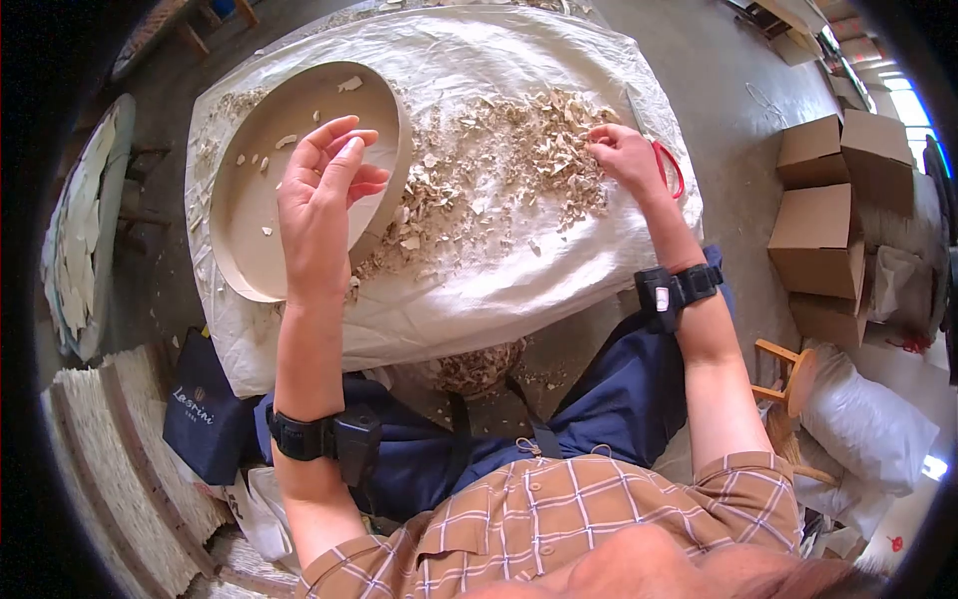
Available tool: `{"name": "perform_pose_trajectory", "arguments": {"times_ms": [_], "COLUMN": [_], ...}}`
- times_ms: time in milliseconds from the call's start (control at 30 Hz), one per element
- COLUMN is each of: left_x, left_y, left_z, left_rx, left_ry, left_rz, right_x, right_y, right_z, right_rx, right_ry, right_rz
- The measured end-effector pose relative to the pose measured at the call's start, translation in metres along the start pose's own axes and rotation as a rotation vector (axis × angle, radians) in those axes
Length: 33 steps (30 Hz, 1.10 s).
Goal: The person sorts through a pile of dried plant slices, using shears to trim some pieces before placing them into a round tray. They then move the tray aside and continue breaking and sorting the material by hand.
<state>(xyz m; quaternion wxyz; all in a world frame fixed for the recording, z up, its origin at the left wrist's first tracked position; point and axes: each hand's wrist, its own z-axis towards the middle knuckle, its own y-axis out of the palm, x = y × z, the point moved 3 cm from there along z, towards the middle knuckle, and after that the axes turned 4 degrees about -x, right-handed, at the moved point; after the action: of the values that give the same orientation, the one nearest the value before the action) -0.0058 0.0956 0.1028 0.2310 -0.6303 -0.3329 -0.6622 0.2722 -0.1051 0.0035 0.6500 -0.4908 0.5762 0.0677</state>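
My left hand [321, 195] is raised over the right part of a shallow, round, pale tray [244, 215]. Its fingers are loosely bent and apart, with nothing visible between them. A few cream-coloured flakes [286, 141] lie scattered on the tray's floor. At the right end of a loose heap of dry, pale flakes [554, 130], my right hand [629, 160] has its fingertips pinched together. What they grip is too small to make out. Just beyond that wrist lies a tool with red loop handles [669, 170], partly hidden by the hand.
A white cloth [499, 309] covers the table, with crumbs strewn between tray and heap. Open cardboard boxes [813, 240] and a wooden stool [788, 374] stand at right. A dark blue bag [205, 409] sits at lower left, below an oval rack of pale sheets [85, 230].
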Motion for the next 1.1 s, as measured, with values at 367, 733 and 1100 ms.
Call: {"name": "perform_pose_trajectory", "arguments": {"times_ms": [367,733,1100], "left_x": [0.004,0.004,-0.002], "left_y": [-0.005,-0.006,0.004], "left_z": [0.0,-0.001,-0.002], "left_rx": [0.007,-0.005,-0.035], "left_ry": [0.012,0.006,-0.016], "left_rz": [0.012,0.013,0.008], "right_x": [-0.024,-0.023,-0.029], "right_y": [0.027,0.043,0.043], "right_z": [0.004,0.012,0.004], "right_rx": [0.077,0.127,0.136], "right_ry": [-0.181,-0.247,-0.181], "right_rz": [-0.728,-0.656,-0.742]}}
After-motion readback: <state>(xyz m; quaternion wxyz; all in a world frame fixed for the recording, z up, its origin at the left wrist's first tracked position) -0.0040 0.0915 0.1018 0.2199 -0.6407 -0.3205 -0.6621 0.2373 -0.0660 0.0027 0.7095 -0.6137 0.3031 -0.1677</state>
